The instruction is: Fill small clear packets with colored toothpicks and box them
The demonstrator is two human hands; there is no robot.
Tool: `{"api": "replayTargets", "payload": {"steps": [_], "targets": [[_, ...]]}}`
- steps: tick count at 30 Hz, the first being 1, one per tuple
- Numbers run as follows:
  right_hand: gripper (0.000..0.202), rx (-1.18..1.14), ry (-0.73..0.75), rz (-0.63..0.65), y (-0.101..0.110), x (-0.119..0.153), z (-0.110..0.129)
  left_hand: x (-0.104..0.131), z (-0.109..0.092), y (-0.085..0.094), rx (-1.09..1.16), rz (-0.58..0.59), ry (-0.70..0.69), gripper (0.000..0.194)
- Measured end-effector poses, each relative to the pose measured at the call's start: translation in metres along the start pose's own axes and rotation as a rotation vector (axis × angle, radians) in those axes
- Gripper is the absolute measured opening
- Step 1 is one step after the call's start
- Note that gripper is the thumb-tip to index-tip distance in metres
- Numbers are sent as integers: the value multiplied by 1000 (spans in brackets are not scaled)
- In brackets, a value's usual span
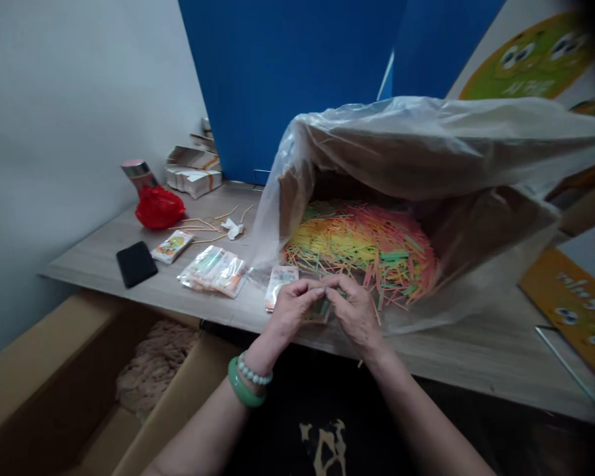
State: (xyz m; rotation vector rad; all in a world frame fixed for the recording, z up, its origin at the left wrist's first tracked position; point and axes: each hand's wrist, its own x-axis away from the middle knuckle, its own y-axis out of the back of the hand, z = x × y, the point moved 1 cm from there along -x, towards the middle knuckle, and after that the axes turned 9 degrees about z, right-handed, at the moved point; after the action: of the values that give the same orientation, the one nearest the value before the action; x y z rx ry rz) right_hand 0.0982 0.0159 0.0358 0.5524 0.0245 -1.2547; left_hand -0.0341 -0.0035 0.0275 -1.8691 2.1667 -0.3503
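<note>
My left hand [295, 305] and my right hand [350, 307] meet at the table's front edge, fingertips pinched together on a small clear packet [316, 313] with greenish contents, partly hidden by the fingers. Just left of them lies a flat packet [279, 285]. Farther left rest several clear packets [213, 271] in a pile. Behind my hands a plastic-lined box [292, 198] lies open towards me, with many thin pink, yellow, orange and green sticks [361, 241] inside. Some sticks spill out near my right hand.
On the table [426, 350] at left are a black phone-like slab [136, 264], a printed packet [172, 246], a red bag [159, 207], loose tan sticks [198, 228] and stacked white cartons [193, 178]. A cardboard box [34, 370] stands below left. Printed boxes [575, 297] are at right.
</note>
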Motion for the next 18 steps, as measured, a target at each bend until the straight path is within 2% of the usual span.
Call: {"api": "replayTargets", "payload": {"steps": [2,4,7,9,11,13,15,16,18], "targets": [[15,48,48,32,7,7,-1,7,-6,7,-65,-37,8,18],[20,109,112,113,22,19,-4,16,-16,22,-143,-129,-20,16],[29,327,209,429,49,48,-12,24,-31,64,-269,-357,-119,15],[31,504,183,604,61,71,-21,22,-39,99,-368,-508,-144,15],[27,606,139,607,65,92,-32,17,-48,130,-549,-627,-150,14],[20,597,165,516,64,107,-44,12,-60,149,-919,-710,-64,22],[19,528,229,438,60,117,-53,11,-71,151,-1324,-758,26,39],[19,486,254,419,58,118,-56,12,-73,146,-1475,-772,45,44],[17,405,249,387,56,115,-57,15,-70,125,-1616,-745,-2,42]]}}
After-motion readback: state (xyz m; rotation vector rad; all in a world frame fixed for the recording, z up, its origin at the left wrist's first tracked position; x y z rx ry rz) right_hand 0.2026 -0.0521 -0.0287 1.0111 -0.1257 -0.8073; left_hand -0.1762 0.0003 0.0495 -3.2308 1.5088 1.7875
